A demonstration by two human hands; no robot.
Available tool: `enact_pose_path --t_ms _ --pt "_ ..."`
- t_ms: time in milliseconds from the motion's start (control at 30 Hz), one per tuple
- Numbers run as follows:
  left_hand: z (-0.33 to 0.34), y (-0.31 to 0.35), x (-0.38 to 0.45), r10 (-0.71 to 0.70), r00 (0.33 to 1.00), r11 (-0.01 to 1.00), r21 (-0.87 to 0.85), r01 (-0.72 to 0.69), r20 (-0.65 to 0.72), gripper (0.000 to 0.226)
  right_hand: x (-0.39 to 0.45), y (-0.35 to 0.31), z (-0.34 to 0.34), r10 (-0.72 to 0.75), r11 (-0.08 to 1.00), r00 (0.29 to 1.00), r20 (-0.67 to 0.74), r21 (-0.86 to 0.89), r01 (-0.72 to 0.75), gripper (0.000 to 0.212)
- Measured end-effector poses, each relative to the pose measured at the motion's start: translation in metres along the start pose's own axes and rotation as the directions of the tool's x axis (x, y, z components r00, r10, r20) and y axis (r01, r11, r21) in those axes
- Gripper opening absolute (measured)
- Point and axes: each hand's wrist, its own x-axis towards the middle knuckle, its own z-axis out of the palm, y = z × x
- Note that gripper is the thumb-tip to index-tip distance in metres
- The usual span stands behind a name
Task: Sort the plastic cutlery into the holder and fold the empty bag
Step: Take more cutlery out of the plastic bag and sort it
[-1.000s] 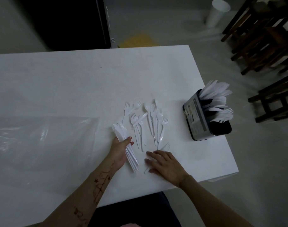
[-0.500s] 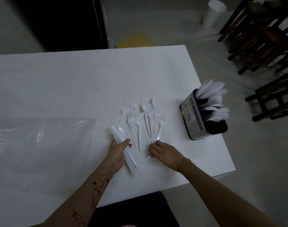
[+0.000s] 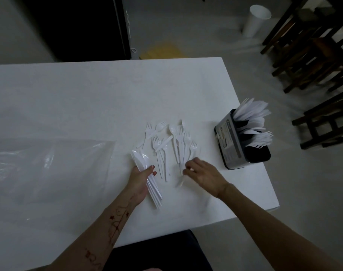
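Note:
Several loose white plastic forks and spoons (image 3: 169, 141) lie spread on the white table (image 3: 88, 98). My left hand (image 3: 140, 178) grips a bundle of white knives (image 3: 145, 173), blades pointing away from me. My right hand (image 3: 201, 173) is at the near ends of the forks, its curled fingers pinching a white fork handle (image 3: 180, 181). The black and silver cutlery holder (image 3: 237, 141) stands near the table's right edge, with knives, spoons and forks sticking out of it. The empty clear plastic bag (image 3: 49, 171) lies flat on the left of the table.
The table's right edge and near corner are close to the holder. Dark wooden chairs (image 3: 319, 61) stand on the floor to the right. A white bin (image 3: 256, 20) and a yellow mat (image 3: 164, 51) lie beyond the table. A dark seat (image 3: 157, 251) is under me.
My right hand lifted from lying flat on the table, moved up to the fork handles, and its fingers curled round one. My left hand kept holding the knives.

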Motion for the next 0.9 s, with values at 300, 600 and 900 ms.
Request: enact_pose_path --t_ms 300,600,900 --pt "-0.003 -0.004 -0.003 -0.023 1.0 1.0 0.001 0.023 -0.006 0.051 0.011 0.005 0.013 0.341 0.94 0.939 -0.044 -0.012 -0.341 0.034" --pt "-0.004 -0.002 -0.004 -0.019 1.0 1.0 0.013 0.019 -0.021 0.048 0.069 -0.02 0.009 0.85 0.395 0.441 0.289 0.204 -0.896 0.033" --pt "-0.004 0.0 -0.007 -0.013 1.0 1.0 0.017 0.013 0.0 0.048 0.053 -0.022 0.005 0.908 0.06 0.205 0.366 0.37 -0.927 0.013"
